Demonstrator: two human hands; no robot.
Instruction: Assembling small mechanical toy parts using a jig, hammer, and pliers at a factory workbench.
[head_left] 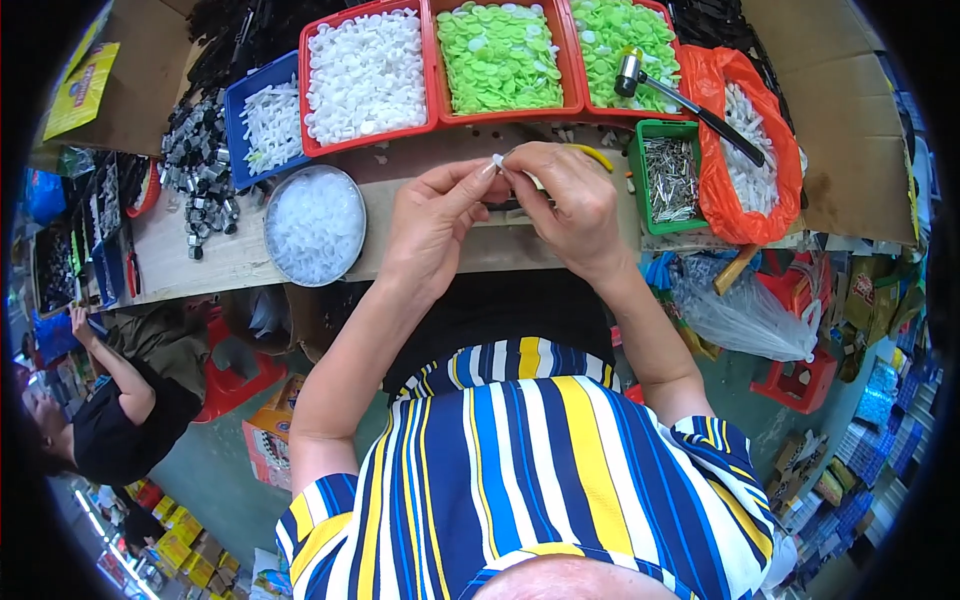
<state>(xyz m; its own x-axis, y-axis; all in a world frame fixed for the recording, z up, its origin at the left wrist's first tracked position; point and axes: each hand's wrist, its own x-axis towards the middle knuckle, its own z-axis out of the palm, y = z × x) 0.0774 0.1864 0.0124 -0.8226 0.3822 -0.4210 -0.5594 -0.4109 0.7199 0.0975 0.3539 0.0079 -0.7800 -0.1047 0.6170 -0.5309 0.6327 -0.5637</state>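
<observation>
A small white plastic piece [497,162] is pinched between the closed fingers of the left hand [432,222] and right hand [568,205], just below the red tray of green caps [499,57]. It is held above the wooden surface [420,240], apparently for close fitting work.

Tiny white part [497,161] between pinching fingers [470,180], too small to identify.

Bins behind the pinch
Round dish [315,224] lies left of it, tray of pins [670,178] right, hammer [680,98] behind.

Wooden bench [230,255] with part-filled trays [365,75]
</observation>
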